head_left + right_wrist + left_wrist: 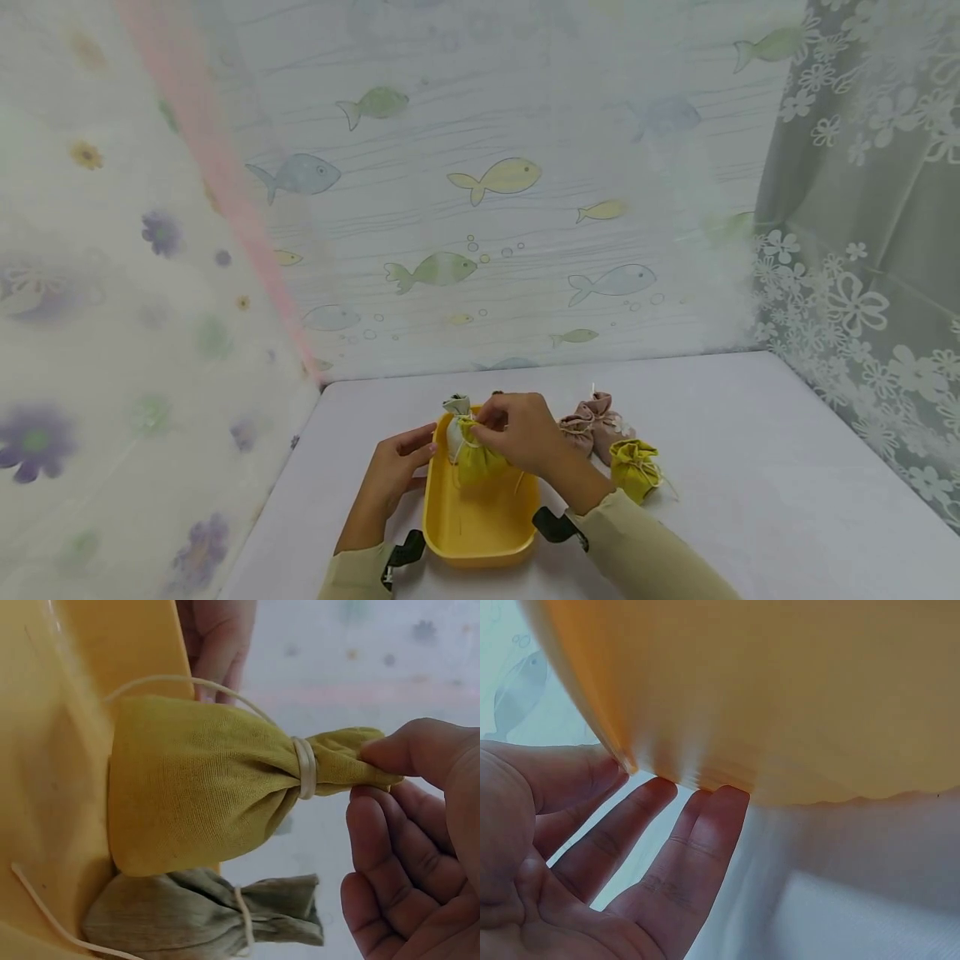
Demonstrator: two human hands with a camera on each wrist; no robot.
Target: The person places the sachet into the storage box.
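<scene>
My right hand [521, 429] pinches the gathered neck of a yellow-green drawstring pouch [202, 784] between thumb and fingers. The pouch is upright at the far part of a yellow tray [480, 550]; whether its base touches the floor of the tray is unclear. Beside it in the tray is a grey-green pouch [172, 915] tied with a pale cord. My left hand [390, 471] is at the tray's left wall. In the left wrist view, its fingertips [731, 806] touch the tray's outer side, fairly straight.
Two dusty-pink pouches [600, 417] stand on the white table [750, 500], right of the tray. Nearer to me sits another yellow-green pouch [636, 471] with a loose cord. Patterned curtains [480, 225] surround the table at the back and sides.
</scene>
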